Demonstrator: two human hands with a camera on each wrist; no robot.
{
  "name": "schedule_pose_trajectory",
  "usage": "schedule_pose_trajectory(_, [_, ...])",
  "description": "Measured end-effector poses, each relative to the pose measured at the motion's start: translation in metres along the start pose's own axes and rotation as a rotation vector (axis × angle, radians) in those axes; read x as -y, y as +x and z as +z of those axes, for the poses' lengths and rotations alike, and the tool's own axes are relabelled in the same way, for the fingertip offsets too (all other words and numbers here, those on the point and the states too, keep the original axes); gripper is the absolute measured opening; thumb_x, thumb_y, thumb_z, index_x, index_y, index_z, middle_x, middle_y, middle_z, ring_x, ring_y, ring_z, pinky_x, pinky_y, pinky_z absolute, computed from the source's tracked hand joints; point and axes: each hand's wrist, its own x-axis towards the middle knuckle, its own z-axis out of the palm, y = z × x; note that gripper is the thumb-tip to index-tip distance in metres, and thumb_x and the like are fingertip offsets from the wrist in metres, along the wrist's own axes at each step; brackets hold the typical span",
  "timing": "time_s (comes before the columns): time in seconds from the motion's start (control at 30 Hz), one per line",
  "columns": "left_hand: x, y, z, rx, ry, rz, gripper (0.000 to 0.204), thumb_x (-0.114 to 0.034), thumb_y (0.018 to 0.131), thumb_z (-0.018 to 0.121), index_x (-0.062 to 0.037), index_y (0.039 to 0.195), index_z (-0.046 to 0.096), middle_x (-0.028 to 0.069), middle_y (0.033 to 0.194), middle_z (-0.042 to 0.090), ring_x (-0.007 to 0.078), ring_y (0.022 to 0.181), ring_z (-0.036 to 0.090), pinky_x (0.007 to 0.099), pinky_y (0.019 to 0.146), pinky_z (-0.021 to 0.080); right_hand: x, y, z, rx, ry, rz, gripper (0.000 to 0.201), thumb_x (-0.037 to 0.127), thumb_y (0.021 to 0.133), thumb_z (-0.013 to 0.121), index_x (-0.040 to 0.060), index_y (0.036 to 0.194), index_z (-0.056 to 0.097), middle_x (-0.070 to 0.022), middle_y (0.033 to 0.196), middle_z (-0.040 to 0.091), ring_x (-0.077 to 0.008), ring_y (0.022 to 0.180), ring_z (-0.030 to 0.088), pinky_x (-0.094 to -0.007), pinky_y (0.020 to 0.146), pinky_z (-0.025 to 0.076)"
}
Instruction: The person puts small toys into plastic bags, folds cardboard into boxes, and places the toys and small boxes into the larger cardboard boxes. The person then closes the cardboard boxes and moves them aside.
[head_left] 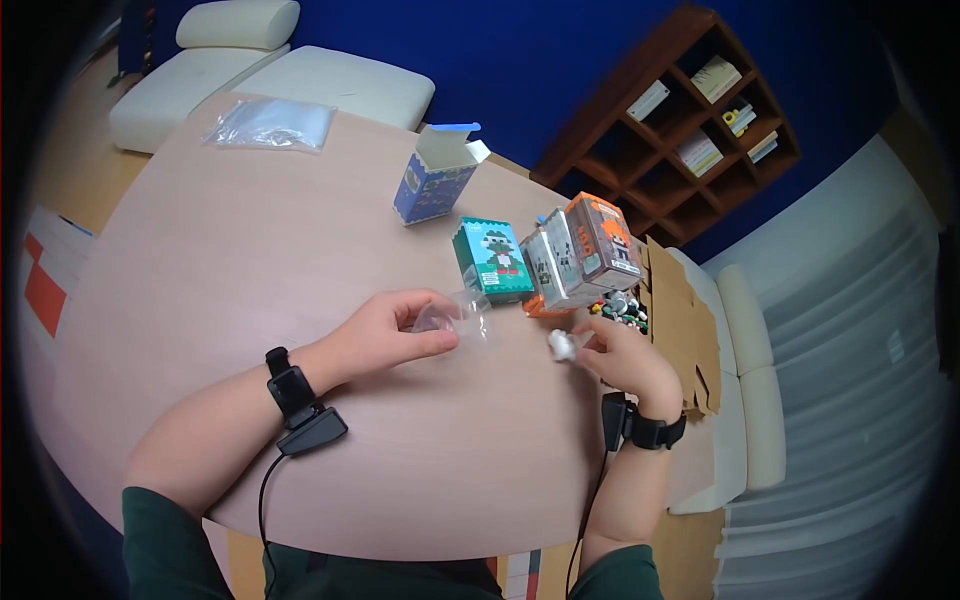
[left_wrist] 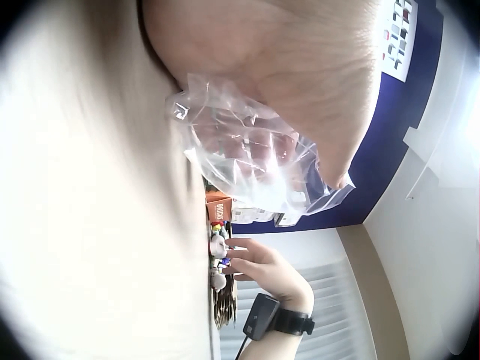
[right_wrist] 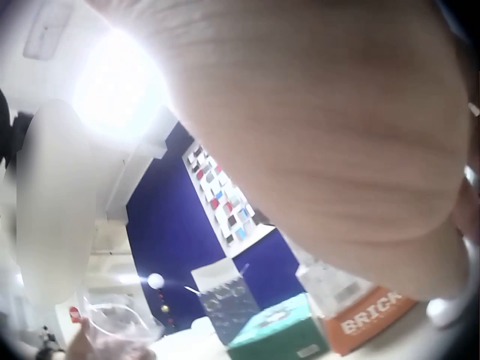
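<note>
My left hand (head_left: 395, 325) holds a clear plastic bag (head_left: 462, 318) between thumb and fingers, above the table. In the left wrist view the bag (left_wrist: 247, 154) bulges, crinkled and shiny, and partly covers the fingers. My right hand (head_left: 630, 355) pinches a small white object (head_left: 562, 345) at its fingertips, close to a pile of small colourful toy pieces (head_left: 622, 308). What the white object is, I cannot tell. A green box (head_left: 495, 258) with a pixel-style figure stands just beyond the bag. In the right wrist view, the palm fills much of the picture.
Behind the pile are an orange and brown box (head_left: 605, 245) and grey-white boxes (head_left: 560, 260). An opened blue box (head_left: 435, 185) stands farther back. Flat plastic bags (head_left: 270, 125) lie at the table's far left. Brown cardboard (head_left: 680, 320) borders the right side of the table (head_left: 400, 470).
</note>
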Motion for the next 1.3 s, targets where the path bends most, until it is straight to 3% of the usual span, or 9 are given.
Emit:
schedule_pose_trajectory(0.13, [0.006, 0.003, 0.001, -0.016, -0.032, 0.057, 0.037, -0.023, 0.095, 0.074, -0.0014, 0.124, 0.064, 0.0006, 0.097, 0.068, 0.0076, 0.090, 0.063, 0.0245, 0.082, 0.050, 0.018, -0.007, 0.002, -0.030, 0.181, -0.102, 0.044, 0.016, 0.082, 0.075, 0.0053, 0.123, 0.062, -0.0148, 0.096, 0.072, -0.0336, 0.091, 0.071, -0.0399, 0.080, 0.056])
schedule_pose_trajectory(0.23, [0.008, 0.003, -0.003, 0.011, -0.025, 0.021, 0.034, -0.015, 0.096, 0.070, -0.0035, 0.128, 0.062, 0.0039, 0.112, 0.069, 0.0106, 0.103, 0.065, 0.0270, 0.090, 0.052, 0.030, -0.006, 0.023, 0.094, 0.253, -0.415, 0.053, 0.019, 0.078, 0.081, 0.0090, 0.126, 0.061, -0.0174, 0.115, 0.067, -0.0342, 0.106, 0.066, -0.0411, 0.087, 0.053])
schedule_pose_trajectory(0.5, [0.007, 0.002, -0.004, -0.020, -0.063, 0.075, 0.035, -0.017, 0.099, 0.066, -0.0011, 0.130, 0.060, 0.0068, 0.114, 0.070, 0.0131, 0.105, 0.066, 0.0281, 0.092, 0.052, 0.086, -0.007, 0.039, 0.003, 0.186, -0.638, 0.036, 0.020, 0.087, 0.075, 0.0059, 0.118, 0.062, -0.0139, 0.111, 0.064, -0.0292, 0.095, 0.066, -0.0377, 0.082, 0.053])
schedule_pose_trajectory(0.6, [0.007, 0.002, -0.006, -0.044, -0.085, 0.087, 0.035, -0.018, 0.100, 0.064, -0.0005, 0.130, 0.059, 0.0083, 0.112, 0.070, 0.0139, 0.105, 0.066, 0.0294, 0.093, 0.051, 0.086, -0.005, 0.022, 0.071, 0.501, -0.505, 0.032, 0.015, 0.091, 0.067, 0.0067, 0.122, 0.060, -0.0135, 0.102, 0.066, -0.0281, 0.088, 0.067, -0.0380, 0.076, 0.053])
schedule_pose_trajectory(0.7, [0.006, 0.003, -0.005, -0.053, -0.148, 0.091, 0.035, -0.020, 0.100, 0.063, 0.0001, 0.129, 0.059, 0.0094, 0.110, 0.069, 0.0145, 0.105, 0.066, 0.0308, 0.094, 0.051, 0.075, -0.001, 0.012, 0.162, 1.209, -0.313, 0.027, 0.019, 0.103, 0.052, 0.0024, 0.124, 0.059, -0.0094, 0.106, 0.067, -0.0150, 0.082, 0.065, -0.0268, 0.069, 0.053])
schedule_pose_trajectory(0.73, [0.006, 0.004, -0.004, -0.044, -0.151, 0.096, 0.035, -0.020, 0.100, 0.063, 0.0001, 0.129, 0.059, 0.0094, 0.110, 0.069, 0.0145, 0.105, 0.066, 0.0308, 0.094, 0.051, 0.075, -0.002, 0.009, 0.153, 1.204, -0.308, 0.027, 0.019, 0.103, 0.052, 0.0024, 0.124, 0.059, -0.0094, 0.106, 0.067, -0.0150, 0.082, 0.065, -0.0268, 0.069, 0.053])
schedule_pose_trajectory(0.8, [0.008, 0.004, -0.004, -0.070, -0.138, 0.086, 0.035, -0.020, 0.100, 0.063, 0.0001, 0.128, 0.059, 0.0093, 0.110, 0.069, 0.0150, 0.104, 0.066, 0.0320, 0.095, 0.051, 0.079, -0.005, 0.003, 0.268, 1.789, -0.231, 0.032, 0.020, 0.106, 0.047, -0.0026, 0.127, 0.055, -0.0129, 0.109, 0.066, -0.0183, 0.083, 0.066, -0.0280, 0.070, 0.055])
schedule_pose_trajectory(0.93, [0.007, 0.003, -0.002, -0.056, -0.144, 0.099, 0.036, -0.021, 0.100, 0.064, -0.0001, 0.128, 0.060, 0.0093, 0.109, 0.069, 0.0150, 0.104, 0.066, 0.0325, 0.095, 0.051, 0.088, -0.008, 0.003, 0.325, 2.011, -0.181, 0.039, 0.023, 0.107, 0.047, -0.0039, 0.135, 0.049, -0.0142, 0.114, 0.065, -0.0196, 0.086, 0.066, -0.0291, 0.071, 0.056])
schedule_pose_trajectory(1.3, [0.006, 0.001, -0.002, 0.006, -0.091, 0.113, 0.047, -0.032, 0.096, 0.070, -0.0015, 0.131, 0.059, 0.0076, 0.122, 0.066, 0.0154, 0.108, 0.065, 0.0311, 0.096, 0.049, 0.094, -0.008, 0.014, 0.055, 1.407, -0.287, 0.041, 0.014, 0.099, 0.064, 0.0083, 0.138, 0.051, -0.0064, 0.115, 0.064, -0.0089, 0.094, 0.061, -0.0238, 0.078, 0.050])
